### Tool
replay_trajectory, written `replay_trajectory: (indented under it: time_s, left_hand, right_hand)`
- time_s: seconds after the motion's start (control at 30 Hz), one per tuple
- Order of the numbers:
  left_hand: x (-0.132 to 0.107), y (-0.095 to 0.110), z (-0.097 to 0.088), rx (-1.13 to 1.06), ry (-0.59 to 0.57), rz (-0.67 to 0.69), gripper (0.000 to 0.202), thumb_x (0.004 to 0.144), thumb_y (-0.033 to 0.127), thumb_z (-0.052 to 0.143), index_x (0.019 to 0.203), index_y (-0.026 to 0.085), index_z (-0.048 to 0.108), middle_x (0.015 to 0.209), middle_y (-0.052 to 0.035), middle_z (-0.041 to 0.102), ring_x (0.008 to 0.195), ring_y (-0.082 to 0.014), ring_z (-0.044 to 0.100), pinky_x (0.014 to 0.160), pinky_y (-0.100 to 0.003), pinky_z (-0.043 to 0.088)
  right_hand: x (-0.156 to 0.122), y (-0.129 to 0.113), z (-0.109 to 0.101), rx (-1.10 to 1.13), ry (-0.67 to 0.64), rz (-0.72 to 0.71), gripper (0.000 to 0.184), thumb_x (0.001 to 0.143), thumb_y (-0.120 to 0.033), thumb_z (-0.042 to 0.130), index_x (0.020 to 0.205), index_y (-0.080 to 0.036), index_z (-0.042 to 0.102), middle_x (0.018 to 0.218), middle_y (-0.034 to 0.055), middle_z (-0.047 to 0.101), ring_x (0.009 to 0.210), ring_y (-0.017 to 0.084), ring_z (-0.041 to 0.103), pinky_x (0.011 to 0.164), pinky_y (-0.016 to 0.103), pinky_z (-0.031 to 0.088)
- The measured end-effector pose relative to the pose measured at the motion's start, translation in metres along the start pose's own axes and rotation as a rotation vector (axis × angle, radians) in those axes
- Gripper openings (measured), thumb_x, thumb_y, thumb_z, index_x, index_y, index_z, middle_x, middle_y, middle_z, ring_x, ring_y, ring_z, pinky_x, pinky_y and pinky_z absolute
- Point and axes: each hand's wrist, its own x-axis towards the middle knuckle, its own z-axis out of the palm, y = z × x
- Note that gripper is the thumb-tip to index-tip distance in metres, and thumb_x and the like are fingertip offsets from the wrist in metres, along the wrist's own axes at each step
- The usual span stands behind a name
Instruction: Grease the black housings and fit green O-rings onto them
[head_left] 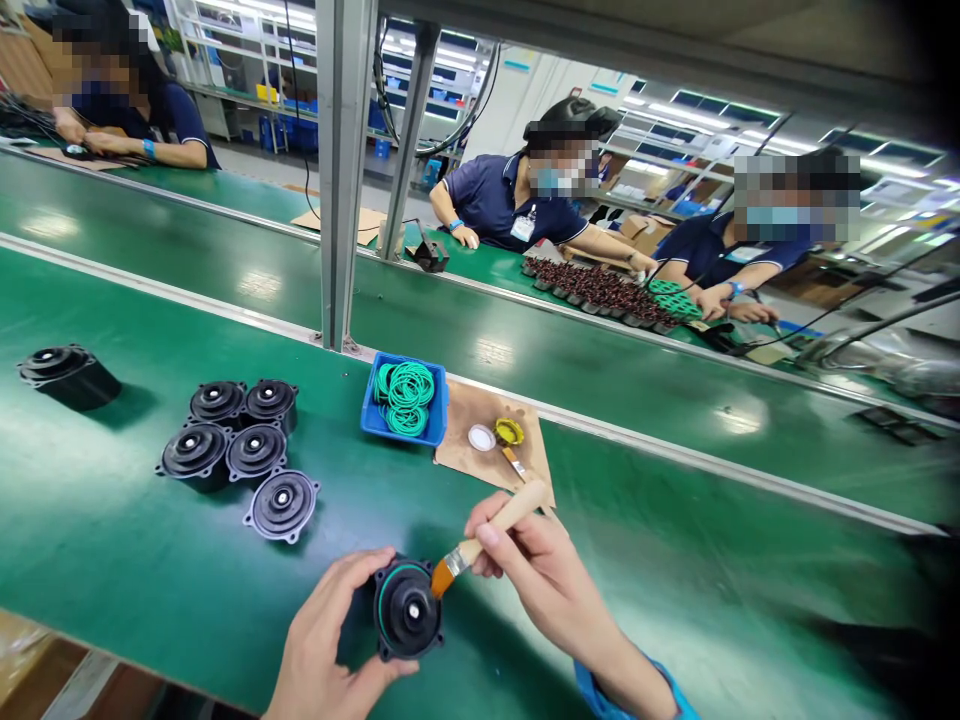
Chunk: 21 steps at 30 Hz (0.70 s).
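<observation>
My left hand (330, 635) grips a round black housing (409, 610) by its side, with the stepped face and pale centre turned up toward me. A green ring shows along the left of its rim. In my right hand (532, 560) is a paintbrush (487, 530) with a pale wooden handle, a metal band and orange bristles. The bristle tip touches the right upper rim of the housing. To the left, several similar black housings (255, 450) stand in a group, and a lone housing (67, 375) sits farther left.
A blue bin (442, 405) of green rings stands ahead. Beside it, brown cardboard (457, 455) bears a white disc, a yellow cap (510, 431) and another brush (515, 461). A metal post (339, 200) rises at the bench's back rail. Across the line, several people work.
</observation>
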Motion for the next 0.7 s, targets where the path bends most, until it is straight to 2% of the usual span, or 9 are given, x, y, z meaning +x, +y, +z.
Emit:
replay_trajectory:
  time_s: [0.27,0.37,0.5,0.6,0.7]
  left_hand:
    - [0.011,0.009,-0.001,0.005,0.055,0.132,0.048,0.088,0.047,0.072,0.127,0.022,0.058,0.115,-0.0092,0.076,0.105,-0.0219,0.074,0.092,-0.028,0.061]
    - [0.012,0.01,0.0,0.027,0.076,0.174,0.049,0.088,0.048,0.072,0.125,0.02,0.059,0.112,-0.0116,0.077,0.104,-0.0235,0.074,0.09,-0.03,0.061]
    - [0.011,0.009,0.003,0.061,0.138,0.233,0.044,0.086,0.041,0.075,0.121,0.019,0.061,0.107,-0.0131,0.076,0.099,-0.0259,0.074,0.086,-0.035,0.062]
    - [0.011,0.011,0.004,0.088,0.186,0.241,0.039,0.085,0.033,0.077,0.118,0.019,0.061,0.104,-0.0121,0.076,0.096,-0.0259,0.073,0.084,-0.037,0.061]
    - [0.012,0.014,0.003,0.121,0.219,0.252,0.035,0.085,0.025,0.075,0.116,0.018,0.062,0.103,-0.0118,0.075,0.095,-0.0248,0.072,0.084,-0.036,0.06]
  right_hand:
    - [0.011,-0.013,-0.006,-0.148,-0.134,-0.24,0.033,0.105,-0.033,0.049,0.079,-0.019,0.065,0.081,0.0042,0.067,0.07,0.014,0.064,0.067,0.026,0.055]
    - [0.011,-0.015,-0.004,-0.124,-0.145,-0.253,0.032,0.104,-0.033,0.05,0.08,-0.018,0.066,0.081,0.0041,0.068,0.067,0.013,0.065,0.065,0.025,0.056]
    - [0.005,-0.017,0.0,-0.041,-0.017,-0.167,0.031,0.1,-0.036,0.057,0.076,-0.018,0.066,0.075,0.0038,0.067,0.055,0.012,0.064,0.049,0.022,0.054]
    - [-0.001,-0.019,0.002,-0.099,0.088,-0.176,0.029,0.096,-0.033,0.065,0.07,-0.019,0.066,0.068,0.0037,0.069,0.049,0.013,0.064,0.044,0.021,0.053]
    - [-0.005,-0.02,0.006,-0.149,0.132,-0.193,0.027,0.094,-0.032,0.067,0.069,-0.02,0.066,0.06,0.0019,0.068,0.043,0.013,0.062,0.042,0.021,0.051]
